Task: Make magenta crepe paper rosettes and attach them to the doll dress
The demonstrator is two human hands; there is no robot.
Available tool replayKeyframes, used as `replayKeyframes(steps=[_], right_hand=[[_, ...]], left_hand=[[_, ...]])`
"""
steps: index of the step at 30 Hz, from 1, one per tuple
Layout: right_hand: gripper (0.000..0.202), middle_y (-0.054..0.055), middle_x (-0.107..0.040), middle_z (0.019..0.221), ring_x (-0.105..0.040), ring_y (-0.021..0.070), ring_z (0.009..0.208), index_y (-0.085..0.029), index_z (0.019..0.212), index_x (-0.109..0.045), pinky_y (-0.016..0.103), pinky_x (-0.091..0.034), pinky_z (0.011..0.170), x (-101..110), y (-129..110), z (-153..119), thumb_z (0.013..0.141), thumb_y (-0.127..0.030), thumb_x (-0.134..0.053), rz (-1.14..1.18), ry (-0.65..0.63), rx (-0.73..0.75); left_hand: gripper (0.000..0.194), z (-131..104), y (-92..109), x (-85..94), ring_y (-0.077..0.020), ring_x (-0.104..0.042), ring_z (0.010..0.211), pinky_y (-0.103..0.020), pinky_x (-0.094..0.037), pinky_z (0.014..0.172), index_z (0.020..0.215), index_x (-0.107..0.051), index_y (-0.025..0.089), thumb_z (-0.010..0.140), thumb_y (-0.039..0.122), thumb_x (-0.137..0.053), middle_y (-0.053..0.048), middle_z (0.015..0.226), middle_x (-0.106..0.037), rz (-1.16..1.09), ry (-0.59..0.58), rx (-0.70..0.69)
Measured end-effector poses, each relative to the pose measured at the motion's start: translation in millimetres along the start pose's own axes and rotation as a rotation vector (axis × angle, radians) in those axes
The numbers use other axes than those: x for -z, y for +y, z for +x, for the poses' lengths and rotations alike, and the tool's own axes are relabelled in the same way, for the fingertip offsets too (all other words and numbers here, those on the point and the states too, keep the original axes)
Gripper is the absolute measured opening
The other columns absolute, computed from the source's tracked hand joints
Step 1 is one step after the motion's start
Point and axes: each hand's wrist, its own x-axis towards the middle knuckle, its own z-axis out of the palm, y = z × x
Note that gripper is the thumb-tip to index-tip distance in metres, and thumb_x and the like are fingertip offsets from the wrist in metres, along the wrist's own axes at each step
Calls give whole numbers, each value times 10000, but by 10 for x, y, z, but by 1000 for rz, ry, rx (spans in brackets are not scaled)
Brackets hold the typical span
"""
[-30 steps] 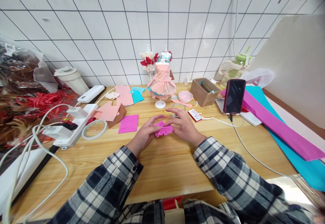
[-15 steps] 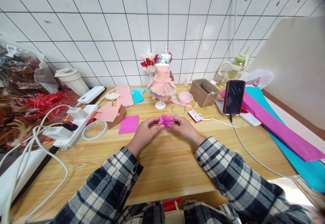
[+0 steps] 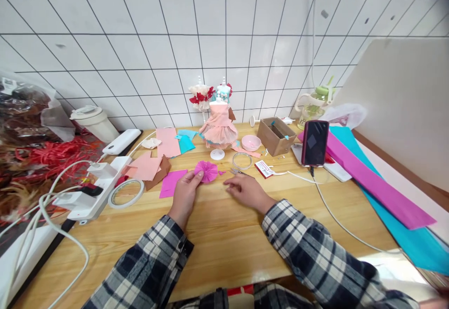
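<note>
A round, pleated magenta paper piece point(image 3: 206, 171) is pinched at its left edge between the thumb and fingers of my left hand point(image 3: 186, 193). My right hand point(image 3: 248, 192) lies low over the wooden table, palm down with its fingers curled. Just beyond its knuckles are small scissors point(image 3: 238, 172), partly hidden by the hand. Whether my right fingers touch the scissors I cannot make out. Small magenta scraps point(image 3: 222, 173) lie between the paper piece and the scissors. A magenta paper square point(image 3: 172, 183) lies flat left of my left hand.
A dress form in pink point(image 3: 220, 126) stands at the back, with two more behind. Around it are a pink bowl point(image 3: 251, 142), a cardboard box point(image 3: 276, 136) and tape rolls point(image 3: 126, 193). A phone point(image 3: 315, 143) stands right, its cable point(image 3: 345, 213) crossing the table. A power strip point(image 3: 100, 197) is left.
My right hand has let go of the magenta piece and moved slightly right and down. The piece now looks flatter and rounder, held by my left hand alone. The scissors and scraps now show. The view has tilted up.
</note>
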Motion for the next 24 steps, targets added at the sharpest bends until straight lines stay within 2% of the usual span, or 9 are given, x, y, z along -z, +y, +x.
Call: replayKeyframes(steps=[4,8,10,15,17,19,22,24], right_hand=[[206,22,-655,932,-602,164,851,-280,988,-693,276,-451,736,-75,-127,27,870,-346,-537,-185,-77,-7],[200,45,-641,923,-597,180,864,-224,892,-674,277,-451,720,-149,-251,126,901,-286,-484,-300,-132,-30],[207,71,-631,943,-583,192,894,-199,917,-654,295,-450,766,-148,-275,201,913,-259,-456,-338,-112,-13],[258,105,-633,1036,-539,228,992,-188,1053,-630,358,-418,886,-65,-245,448,932,-292,-429,-342,60,-43],[293,104,-636,1098,-528,230,1038,-192,1134,-611,373,-401,923,-74,-244,489,934,-280,-416,-331,44,-24],[319,101,-636,1136,-518,234,1077,-187,1158,-607,392,-380,960,-141,-264,443,938,-296,-404,-341,-17,21],[386,106,-586,1245,-474,249,1167,-157,1208,-578,390,-348,1011,-309,-311,238,935,-376,-414,-366,-56,87],[372,110,-567,1274,-480,239,1164,-136,1233,-557,364,-353,1014,-403,-338,85,928,-319,-449,-389,-107,152]], left_hand=[[308,45,-32,57,-179,-633,856,-306,-483,837,891,-692,169,708,414,-721,-24,858,-713,-78,75,24],[299,46,-33,74,-171,-631,869,-299,-488,846,891,-677,164,699,386,-738,-13,846,-704,-167,94,45],[297,38,-31,85,-175,-632,881,-301,-492,842,891,-672,164,701,384,-736,-14,858,-706,-187,112,56],[313,14,-41,112,-171,-626,934,-304,-468,902,950,-671,174,709,364,-735,-19,925,-711,-216,133,97],[293,15,-51,118,-166,-625,935,-309,-466,909,925,-672,181,701,356,-742,-14,933,-710,-248,152,89],[301,24,-67,128,-173,-627,921,-324,-473,899,903,-672,177,680,361,-754,-15,918,-711,-254,173,73],[378,41,-98,152,-206,-635,894,-342,-495,846,908,-678,150,647,411,-758,-47,914,-716,-204,201,65],[420,47,-111,167,-222,-641,865,-337,-505,801,914,-688,130,644,446,-748,-70,882,-720,-134,198,58]])
